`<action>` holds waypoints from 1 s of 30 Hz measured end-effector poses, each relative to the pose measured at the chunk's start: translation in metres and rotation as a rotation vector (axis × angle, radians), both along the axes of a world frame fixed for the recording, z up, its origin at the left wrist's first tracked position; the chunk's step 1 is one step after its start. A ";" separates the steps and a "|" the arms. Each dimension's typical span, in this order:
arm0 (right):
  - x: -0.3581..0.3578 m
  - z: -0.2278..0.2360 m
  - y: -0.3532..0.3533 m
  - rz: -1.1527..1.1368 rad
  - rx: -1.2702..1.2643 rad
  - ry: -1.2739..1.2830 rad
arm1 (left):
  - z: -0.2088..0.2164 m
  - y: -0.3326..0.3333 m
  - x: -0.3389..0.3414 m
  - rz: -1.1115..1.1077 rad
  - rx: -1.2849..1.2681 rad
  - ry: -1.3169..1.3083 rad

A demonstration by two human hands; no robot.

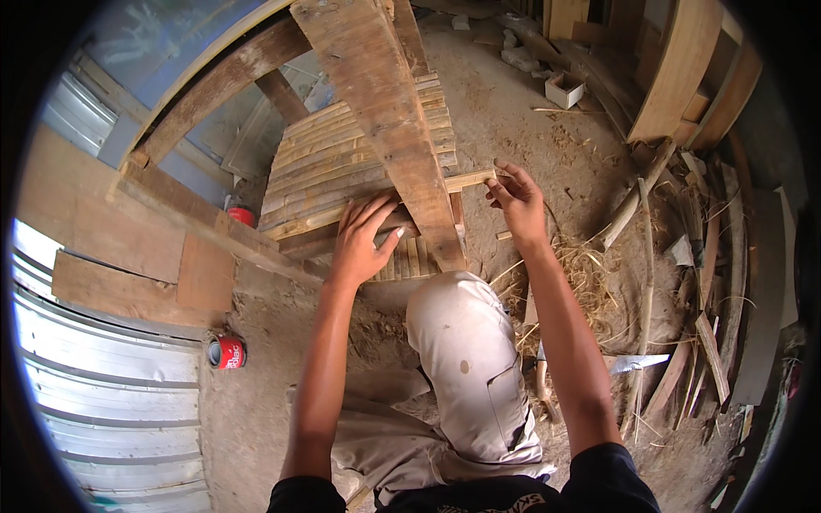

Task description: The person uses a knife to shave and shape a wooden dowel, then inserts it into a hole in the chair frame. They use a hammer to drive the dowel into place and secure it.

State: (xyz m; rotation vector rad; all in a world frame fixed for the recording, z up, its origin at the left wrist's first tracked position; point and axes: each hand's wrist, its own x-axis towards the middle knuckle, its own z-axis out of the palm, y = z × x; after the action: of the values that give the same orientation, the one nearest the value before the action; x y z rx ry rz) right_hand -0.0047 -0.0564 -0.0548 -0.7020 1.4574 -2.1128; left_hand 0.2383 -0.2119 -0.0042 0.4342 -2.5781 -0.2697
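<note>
My right hand (518, 203) pinches the outer end of a pale bamboo slat (466, 180) between thumb and fingers. The slat passes behind an upright brown wooden plank (385, 111), which hides its other end. On the plank's left side, my left hand (366, 235) lies with its fingers apart on the near edge of a platform of bamboo slats (329, 167). Its fingertips reach close to the plank, and a dark crosspiece runs beneath the hand. More short slats (402, 261) show lower down, beside my bent knee.
A red can (227, 352) stands by the corrugated metal sheet (111, 376) on the left; another red can (242, 214) sits behind the frame. On the right lie a handsaw (637, 362), wood shavings (577, 286) and piled wood strips (714, 282). A small box (564, 89) is farther back.
</note>
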 end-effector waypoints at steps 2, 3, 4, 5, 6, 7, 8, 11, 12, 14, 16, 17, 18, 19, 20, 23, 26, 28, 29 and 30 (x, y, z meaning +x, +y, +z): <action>0.000 0.001 -0.002 -0.004 0.026 0.010 | 0.000 0.000 0.000 0.000 0.011 0.002; 0.000 0.002 -0.002 -0.008 0.032 0.007 | 0.001 0.000 0.000 -0.001 0.019 0.014; -0.001 0.004 -0.003 -0.011 0.039 0.005 | 0.002 0.000 0.000 -0.002 0.026 0.026; -0.002 0.005 -0.003 -0.023 0.058 0.031 | 0.002 -0.001 -0.001 -0.002 0.034 0.038; -0.003 0.007 -0.003 -0.036 0.078 0.056 | 0.004 -0.003 -0.002 -0.003 0.048 0.041; -0.003 0.008 -0.003 -0.061 0.110 0.075 | 0.005 -0.005 -0.003 -0.005 0.063 0.044; -0.003 0.010 -0.002 -0.062 0.096 0.095 | 0.006 -0.007 -0.004 -0.003 0.072 0.060; 0.000 0.017 0.001 -0.071 0.144 0.146 | 0.008 -0.012 -0.007 0.039 0.067 0.062; 0.002 0.019 0.002 -0.056 0.195 0.168 | 0.008 -0.014 -0.008 0.057 0.081 0.069; 0.007 0.023 0.003 -0.052 0.263 0.165 | 0.007 -0.015 -0.007 0.104 0.108 0.052; 0.012 0.026 0.002 -0.040 0.290 0.115 | 0.005 -0.015 -0.005 0.082 0.119 0.081; 0.013 0.026 0.001 -0.074 0.300 0.087 | 0.003 -0.014 -0.003 0.083 0.131 0.084; 0.014 0.025 -0.002 -0.080 0.297 0.062 | 0.002 -0.014 -0.002 0.067 0.111 0.094; 0.015 0.024 -0.004 -0.100 0.262 0.053 | 0.001 -0.014 0.001 0.063 0.097 0.091; 0.018 0.021 -0.008 -0.079 0.322 0.066 | 0.000 -0.014 0.002 0.056 0.079 0.084; 0.024 0.011 -0.020 -0.081 0.373 0.121 | -0.001 -0.018 0.007 0.064 0.092 0.110; 0.032 0.008 -0.027 -0.129 0.407 0.166 | -0.002 -0.019 0.008 0.065 0.091 0.125; 0.038 0.012 -0.027 -0.190 0.460 0.258 | -0.004 -0.018 0.004 0.056 0.030 0.136; 0.041 0.016 -0.025 -0.224 0.469 0.340 | -0.006 -0.016 0.001 0.060 0.001 0.137; 0.044 0.020 -0.022 -0.258 0.477 0.423 | -0.008 -0.014 -0.004 0.051 0.016 0.172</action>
State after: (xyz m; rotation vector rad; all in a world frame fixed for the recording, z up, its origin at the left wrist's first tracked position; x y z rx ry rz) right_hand 0.0396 -0.0786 -0.0343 -0.8335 2.2868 -1.7347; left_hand 0.2347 -0.2256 -0.0123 0.4612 -2.3955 -0.2971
